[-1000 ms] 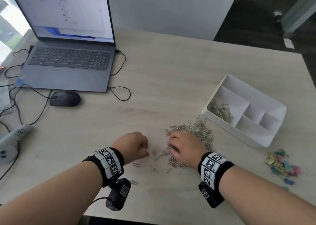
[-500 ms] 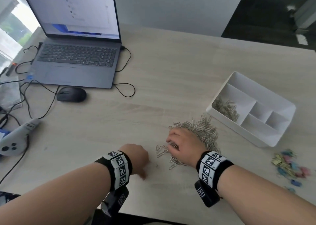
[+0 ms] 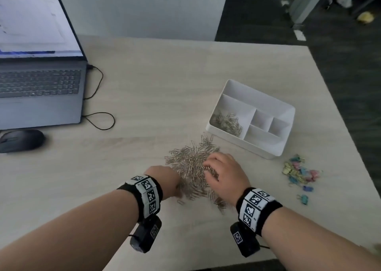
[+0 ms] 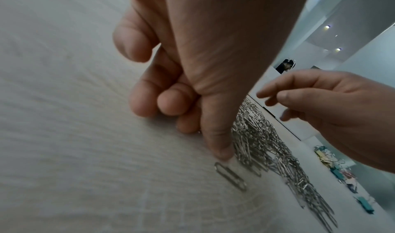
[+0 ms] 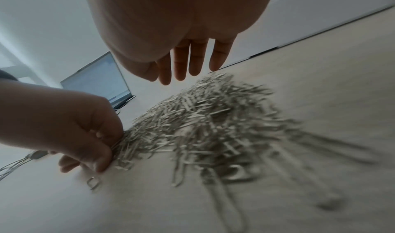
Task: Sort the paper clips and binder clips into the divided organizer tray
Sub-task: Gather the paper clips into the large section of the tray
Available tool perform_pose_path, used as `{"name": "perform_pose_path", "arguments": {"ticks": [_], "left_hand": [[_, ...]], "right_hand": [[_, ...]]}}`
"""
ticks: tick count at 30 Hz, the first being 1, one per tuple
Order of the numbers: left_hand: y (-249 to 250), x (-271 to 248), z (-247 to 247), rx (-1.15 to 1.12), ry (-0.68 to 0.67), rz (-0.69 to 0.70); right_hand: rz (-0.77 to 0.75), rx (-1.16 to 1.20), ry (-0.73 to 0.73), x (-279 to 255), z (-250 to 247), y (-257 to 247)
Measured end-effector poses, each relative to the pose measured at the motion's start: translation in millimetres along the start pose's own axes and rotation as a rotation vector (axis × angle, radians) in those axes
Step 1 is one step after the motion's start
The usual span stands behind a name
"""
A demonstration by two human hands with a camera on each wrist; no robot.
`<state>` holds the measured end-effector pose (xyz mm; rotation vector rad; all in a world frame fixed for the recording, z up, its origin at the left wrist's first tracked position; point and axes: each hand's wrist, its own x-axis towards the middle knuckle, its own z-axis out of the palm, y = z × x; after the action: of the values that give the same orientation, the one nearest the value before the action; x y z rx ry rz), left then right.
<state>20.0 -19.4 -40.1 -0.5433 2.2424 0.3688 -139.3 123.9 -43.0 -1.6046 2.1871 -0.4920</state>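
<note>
Nearest the table's front edge, the left hand (image 3: 165, 181) sits curled at the pile of paper clips (image 3: 191, 167), thumb tip down beside a stray clip (image 4: 230, 175); whether it grips any, I cannot tell. Right alongside, the right hand (image 3: 224, 173) hovers over the same pile, fingers (image 5: 181, 60) straight and loosely spread, holding nothing. Off to the right, coloured binder clips (image 3: 299, 171) lie scattered on the table (image 3: 154, 85). Further back, the white organizer tray (image 3: 266, 153) already has paper clips in its long left compartment. Far left: mouse (image 3: 20, 140) and laptop (image 3: 39, 85).
</note>
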Motion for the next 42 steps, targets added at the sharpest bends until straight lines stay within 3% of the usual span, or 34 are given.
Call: {"name": "perform_pose_path", "arguments": {"ticks": [4,9,15,27,42], "left_hand": [[-1.6,-1.7,-6.7,-0.132,0.126,0.006],[-15.3,-11.2,-11.6,-0.265,0.43,-0.063],[-5.7,5.9,-15.4,-0.189,0.307,-0.025],[15.3,24.8,-26.5,-0.34,0.325,0.091],[-11.7,23.9,-43.9,-0.704,0.348,0.096]], "right_hand": [[0.2,-0.053,-0.117,-20.2,-16.3,18.8],[0.341,-0.087,-0.276,-32.7,-19.1,21.0],[0.341,-0.108,-0.267,-22.4,-4.0,3.0],[0.348,0.101,-0.178,-3.8,7.6,-4.2],[0.621,0.588,-0.12,12.1,-26.1,8.7]]}}
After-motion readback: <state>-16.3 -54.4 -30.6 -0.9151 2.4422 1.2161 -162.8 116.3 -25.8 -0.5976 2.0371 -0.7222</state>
